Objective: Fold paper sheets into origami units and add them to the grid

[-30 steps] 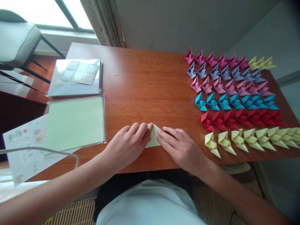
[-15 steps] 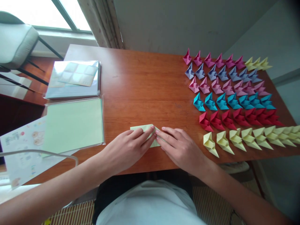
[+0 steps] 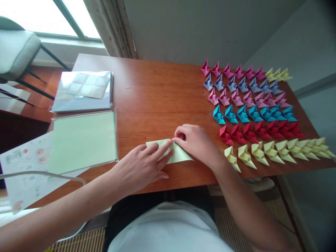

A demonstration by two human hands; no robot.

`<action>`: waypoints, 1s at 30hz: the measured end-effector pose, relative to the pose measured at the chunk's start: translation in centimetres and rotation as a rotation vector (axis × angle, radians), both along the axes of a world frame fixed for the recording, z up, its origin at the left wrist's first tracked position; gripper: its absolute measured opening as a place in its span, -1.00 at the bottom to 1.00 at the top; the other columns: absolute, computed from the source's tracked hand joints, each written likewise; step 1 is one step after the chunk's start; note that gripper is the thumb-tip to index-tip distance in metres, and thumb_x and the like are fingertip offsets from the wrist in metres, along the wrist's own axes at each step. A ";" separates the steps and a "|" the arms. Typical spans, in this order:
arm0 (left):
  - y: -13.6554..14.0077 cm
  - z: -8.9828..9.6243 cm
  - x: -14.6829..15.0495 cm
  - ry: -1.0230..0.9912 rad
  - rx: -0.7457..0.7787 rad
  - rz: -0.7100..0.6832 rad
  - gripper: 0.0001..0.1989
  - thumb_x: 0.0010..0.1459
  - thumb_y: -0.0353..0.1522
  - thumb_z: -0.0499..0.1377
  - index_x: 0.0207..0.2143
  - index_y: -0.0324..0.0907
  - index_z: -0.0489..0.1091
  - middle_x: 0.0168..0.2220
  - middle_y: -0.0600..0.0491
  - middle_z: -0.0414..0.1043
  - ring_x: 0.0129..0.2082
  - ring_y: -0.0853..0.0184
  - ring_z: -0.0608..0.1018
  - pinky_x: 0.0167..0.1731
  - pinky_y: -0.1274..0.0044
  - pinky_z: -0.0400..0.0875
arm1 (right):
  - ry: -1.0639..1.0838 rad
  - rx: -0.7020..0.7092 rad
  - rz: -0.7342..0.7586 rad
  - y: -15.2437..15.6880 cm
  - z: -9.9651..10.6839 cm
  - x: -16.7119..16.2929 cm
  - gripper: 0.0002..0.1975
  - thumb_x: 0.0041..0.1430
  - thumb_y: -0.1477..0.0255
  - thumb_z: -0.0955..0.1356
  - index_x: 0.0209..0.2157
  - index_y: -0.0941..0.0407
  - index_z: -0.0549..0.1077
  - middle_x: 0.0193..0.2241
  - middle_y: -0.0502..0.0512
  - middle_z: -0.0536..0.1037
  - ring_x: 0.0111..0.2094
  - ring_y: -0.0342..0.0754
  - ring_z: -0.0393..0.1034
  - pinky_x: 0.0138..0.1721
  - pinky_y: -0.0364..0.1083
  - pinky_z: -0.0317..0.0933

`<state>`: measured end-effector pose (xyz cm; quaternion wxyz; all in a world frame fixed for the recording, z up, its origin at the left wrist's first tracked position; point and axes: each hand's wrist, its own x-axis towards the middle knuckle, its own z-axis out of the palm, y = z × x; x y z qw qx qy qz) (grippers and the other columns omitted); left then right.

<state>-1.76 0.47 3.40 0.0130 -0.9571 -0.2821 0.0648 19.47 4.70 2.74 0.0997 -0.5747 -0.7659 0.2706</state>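
A folded sheet of pale yellow-green paper (image 3: 181, 155) lies on the wooden table near its front edge, with a slanted edge on its right side. My left hand (image 3: 145, 162) rests flat over the paper's left part, fingers stretched out and the fingertips near its top point. At that same top point my right hand (image 3: 196, 141) has its thumb and index finger pinched on the paper's upper edge, the other fingers curled. Part of the paper is hidden under the left hand.
Rows of folded paper figures stand at the right: magenta, purple, pink, blue (image 3: 243, 114), red (image 3: 237, 133) and yellow (image 3: 245, 156). On the left lie a pack of light green paper (image 3: 84, 141), another pack (image 3: 81, 105), a printed sheet (image 3: 26, 178) and a white cable (image 3: 65, 175).
My right hand has moved from lying on the paper's right side to a pinch at its top edge. More of the paper's right part shows. The left hand stays in place.
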 end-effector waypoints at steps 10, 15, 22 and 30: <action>0.0 -0.1 -0.1 -0.002 -0.019 0.022 -0.39 0.24 0.02 0.15 0.24 -0.05 0.34 0.39 0.03 0.14 -0.04 0.15 0.48 -0.17 0.37 0.40 | -0.030 -0.096 0.096 1.2 1.0 0.4 -0.84 0.16 0.42 0.44 -0.49 0.12 0.50 -0.46 -0.02 0.55 -0.43 -0.16 0.34 -0.41 -0.16 0.04; 0.0 -0.1 0.0 0.015 -0.031 0.029 -0.37 0.25 0.01 0.14 0.28 -0.05 0.29 0.39 0.02 0.15 -0.01 0.14 0.48 -0.15 0.37 0.40 | -0.258 -0.182 0.162 1.9 2.1 0.5 -0.79 0.19 0.30 0.44 -0.48 0.10 0.54 -0.48 0.02 0.56 -0.47 -0.13 0.34 -0.44 -0.13 -0.04; 0.0 -0.2 -0.1 0.013 -0.032 0.026 -0.43 0.29 -0.04 0.12 0.27 -0.03 0.30 0.39 0.04 0.14 0.00 0.16 0.48 -0.15 0.39 0.41 | -0.490 -0.336 0.270 1.6 3.6 2.3 -0.79 0.12 0.27 0.49 -0.50 0.08 0.54 -0.51 0.02 0.52 -0.46 -0.09 0.36 -0.47 -0.11 -0.10; 0.1 0.1 0.0 0.010 -0.038 0.033 -0.44 0.28 -0.05 0.15 0.26 -0.04 0.32 0.38 0.03 0.17 0.00 0.15 0.48 -0.12 0.37 0.40 | -0.481 -0.294 0.431 0.1 4.0 4.3 -0.87 0.08 0.47 0.48 -0.34 0.11 0.47 -0.27 0.07 0.52 -0.29 -0.06 0.39 -0.39 -0.14 0.02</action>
